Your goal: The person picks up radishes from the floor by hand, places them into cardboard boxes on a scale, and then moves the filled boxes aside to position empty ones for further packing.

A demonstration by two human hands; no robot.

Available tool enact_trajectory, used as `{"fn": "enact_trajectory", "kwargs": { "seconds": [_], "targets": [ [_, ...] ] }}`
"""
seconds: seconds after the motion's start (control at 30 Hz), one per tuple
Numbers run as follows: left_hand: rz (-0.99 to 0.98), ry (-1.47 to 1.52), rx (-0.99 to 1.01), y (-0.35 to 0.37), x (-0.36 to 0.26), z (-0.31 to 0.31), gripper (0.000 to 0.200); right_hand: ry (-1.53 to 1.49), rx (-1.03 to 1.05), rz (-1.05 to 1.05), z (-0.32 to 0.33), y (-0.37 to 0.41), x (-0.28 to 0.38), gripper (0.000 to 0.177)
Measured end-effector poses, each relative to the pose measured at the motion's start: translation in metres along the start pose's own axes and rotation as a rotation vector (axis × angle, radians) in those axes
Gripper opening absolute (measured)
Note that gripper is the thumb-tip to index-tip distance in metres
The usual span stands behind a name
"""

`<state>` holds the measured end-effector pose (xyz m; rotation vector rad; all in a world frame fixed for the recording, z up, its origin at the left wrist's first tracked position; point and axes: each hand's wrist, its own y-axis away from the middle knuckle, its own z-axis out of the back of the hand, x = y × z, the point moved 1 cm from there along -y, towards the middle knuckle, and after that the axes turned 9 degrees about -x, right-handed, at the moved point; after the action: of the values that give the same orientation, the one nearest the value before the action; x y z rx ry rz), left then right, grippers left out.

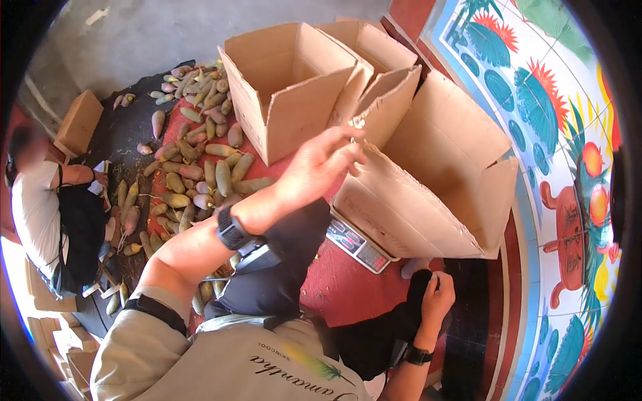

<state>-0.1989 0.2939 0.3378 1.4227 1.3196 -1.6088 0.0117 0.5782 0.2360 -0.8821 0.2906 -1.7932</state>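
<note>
My left hand (322, 164), with a black watch on its wrist, reaches across to the upper edge of a cardboard box (414, 207). Its fingers are bent and spread apart, the tips overlapping the torn flap in this view. That box stands open-topped on a weighing scale (359, 246), whose keypad and display stick out in front. Low on the right, my right hand (438, 295) rests by my knee with fingers curled in, and nothing shows in it. A dark band circles that wrist.
Two more open cardboard boxes (301, 110) (371, 43) stand behind. A heap of long radish-like roots (194, 167) spreads over red and black sheeting. At the left a person (47, 214) sits near a small carton (79, 123). A painted tile wall (528, 100) borders the right.
</note>
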Motion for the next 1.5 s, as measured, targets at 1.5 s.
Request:
{"fn": "enact_trajectory", "kwargs": {
  "seconds": [1.5],
  "targets": [
    [-0.004,-1.422,0.033,0.153,0.26,0.246,0.031,0.132,0.068,-0.003,-0.009,-0.007,-0.006,0.004]
  ]
}}
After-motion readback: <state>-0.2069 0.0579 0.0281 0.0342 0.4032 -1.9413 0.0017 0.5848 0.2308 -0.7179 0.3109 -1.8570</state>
